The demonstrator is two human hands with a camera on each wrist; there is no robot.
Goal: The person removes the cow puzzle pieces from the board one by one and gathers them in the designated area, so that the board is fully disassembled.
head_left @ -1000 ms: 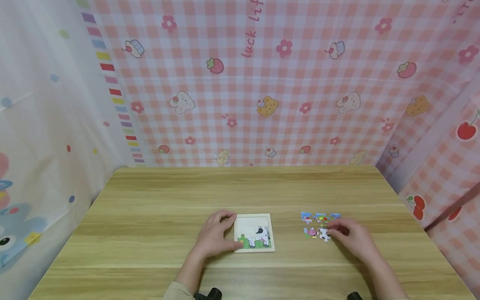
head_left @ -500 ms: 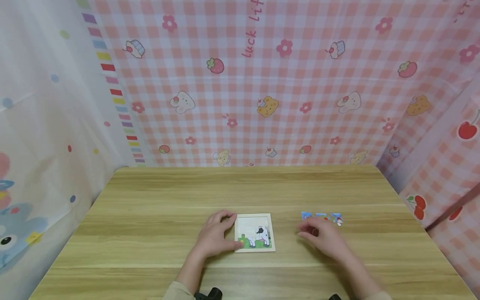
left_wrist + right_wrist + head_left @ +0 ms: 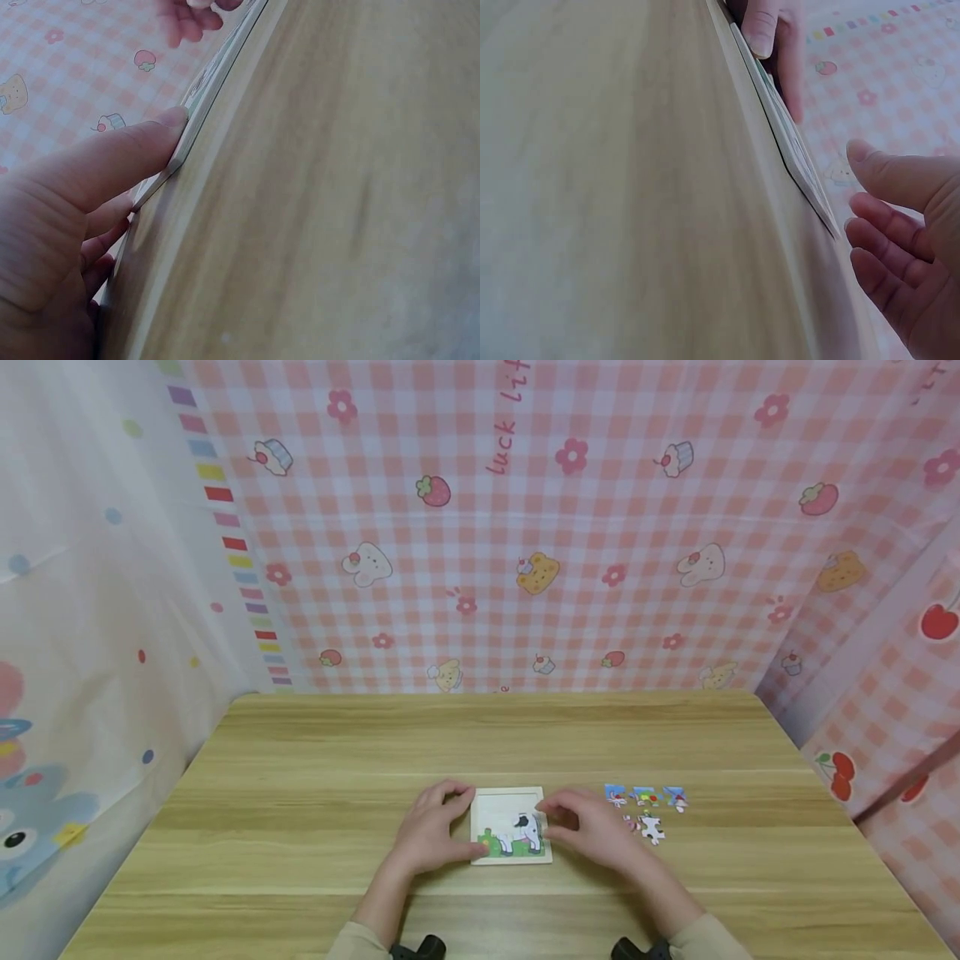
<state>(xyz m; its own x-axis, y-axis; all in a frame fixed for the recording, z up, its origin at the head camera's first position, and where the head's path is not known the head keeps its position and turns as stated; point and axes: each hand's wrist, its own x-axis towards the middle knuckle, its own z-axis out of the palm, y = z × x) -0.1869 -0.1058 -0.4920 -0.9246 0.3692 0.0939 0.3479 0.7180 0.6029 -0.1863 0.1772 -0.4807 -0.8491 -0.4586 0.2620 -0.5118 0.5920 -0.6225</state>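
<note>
A square wooden puzzle tray (image 3: 512, 863) lies on the table, its lower part filled with green and cow-print pieces. My left hand (image 3: 433, 828) holds the tray by its left side, thumb over the lower left corner and fingertips at the upper left. From the right, my right hand (image 3: 592, 828) reaches up to the tray's right rim. Its thumb and fingers stand apart with nothing between them in the right wrist view. Beyond that hand lie a white cow-patterned jigsaw piece (image 3: 651, 829) and a pinkish piece (image 3: 630, 823), partly covered by the hand.
A row of jigsaw pieces with blue tops (image 3: 615, 794) lies behind the right hand. The wood-grain table (image 3: 360, 743) ends at a pink checked cloth (image 3: 480, 510) at the back. Black wrist straps (image 3: 641, 948) show at the bottom.
My right hand has moved left from the loose jigsaw pieces, passing over them, to the tray's right rim. My left hand and the tray stay in place.
</note>
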